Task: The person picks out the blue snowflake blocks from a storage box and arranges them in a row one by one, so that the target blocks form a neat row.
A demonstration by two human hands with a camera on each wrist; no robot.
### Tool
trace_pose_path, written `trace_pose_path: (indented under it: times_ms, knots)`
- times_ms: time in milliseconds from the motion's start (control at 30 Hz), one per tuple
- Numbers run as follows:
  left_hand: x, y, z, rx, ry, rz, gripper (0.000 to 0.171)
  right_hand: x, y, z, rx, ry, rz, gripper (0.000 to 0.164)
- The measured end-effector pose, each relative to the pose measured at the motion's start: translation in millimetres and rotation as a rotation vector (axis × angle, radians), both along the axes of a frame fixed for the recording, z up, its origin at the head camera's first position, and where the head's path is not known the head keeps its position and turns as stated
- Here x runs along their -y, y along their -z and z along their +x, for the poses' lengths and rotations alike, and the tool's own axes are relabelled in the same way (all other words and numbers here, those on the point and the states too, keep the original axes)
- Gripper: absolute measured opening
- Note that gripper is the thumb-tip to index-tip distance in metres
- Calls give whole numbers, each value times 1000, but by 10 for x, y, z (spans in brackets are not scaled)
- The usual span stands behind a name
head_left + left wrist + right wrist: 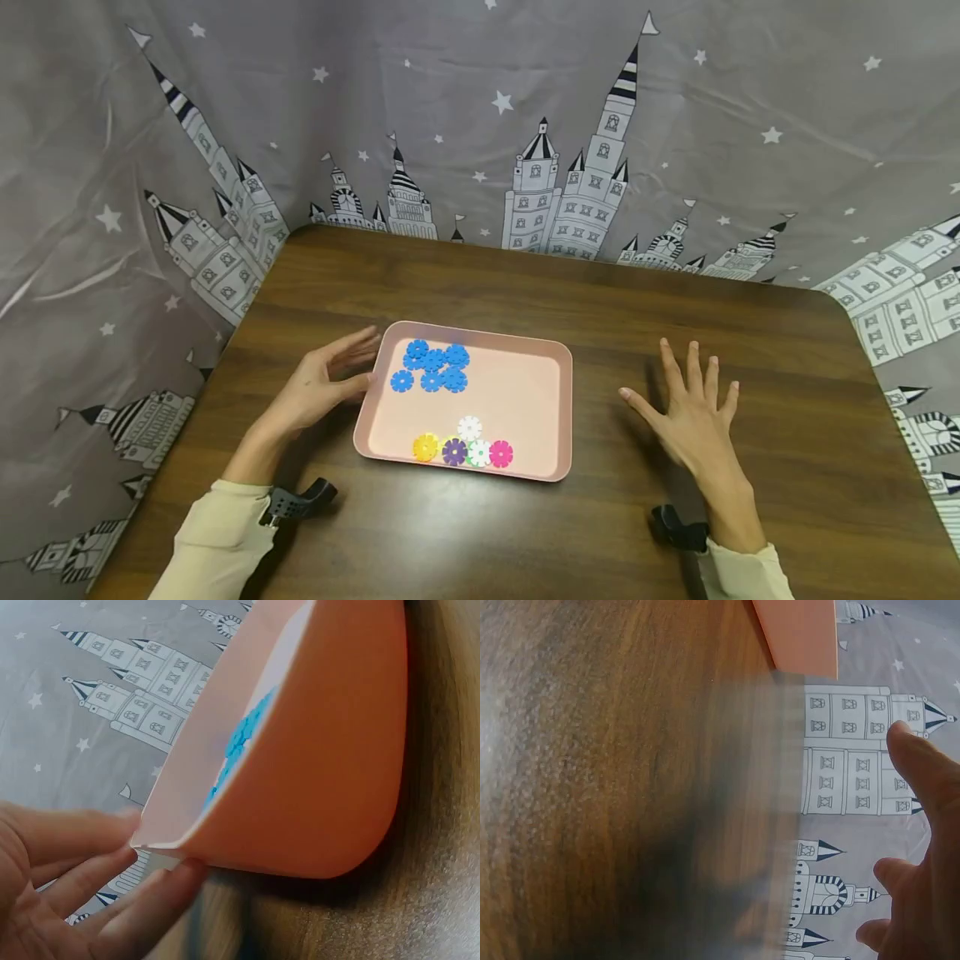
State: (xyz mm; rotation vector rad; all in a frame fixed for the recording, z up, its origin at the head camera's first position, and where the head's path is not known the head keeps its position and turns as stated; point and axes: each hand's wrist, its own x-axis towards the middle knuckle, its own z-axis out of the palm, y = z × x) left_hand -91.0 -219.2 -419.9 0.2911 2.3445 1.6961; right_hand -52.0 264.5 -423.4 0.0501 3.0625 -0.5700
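Note:
A pink tray (517, 400) lies on the table with small flower-shaped plastic discs in it. Several blue discs (433, 360) are grouped at its far left. Along the near side are a yellow-orange disc (425, 447), a purple disc (454, 452), a pink disc (501, 453) and white discs (469, 427). My left hand (311, 387) is at the tray's left wall, fingers extended, with fingertips at or very near the wall; firm contact is hard to tell. To the right of the tray, my right hand (693, 417) is spread above the table and holds nothing.
The brown wooden table (480, 533) reaches back to a grey curtain (450, 100) printed with castles and stars. A dark wrist strap (300, 500) is on the left arm, and another strap (678, 529) is on the right.

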Motion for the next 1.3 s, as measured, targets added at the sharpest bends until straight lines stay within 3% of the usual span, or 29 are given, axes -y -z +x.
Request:
trace_pose_path:
  times_ms: [200,433,600,900,1067,1300]
  knots:
    - [-20,35,19,100,-40,46,69,17,8,6,-5,-3,6,91]
    - [14,66,25,190,-40,68,61,30,19,12,-7,-29,-30,91]
    - [33,79,29,222,-37,56,59,47,-1,-15,-2,-82,-192,90]
    - [39,79,35,228,-28,80,58,153,-124,-36,-31,-82,-571,77]
    - [43,97,28,245,-29,95,59,231,-167,-47,-35,-116,-650,73]
    - [42,97,29,252,-44,80,58,351,-194,-79,-11,-141,-669,70]
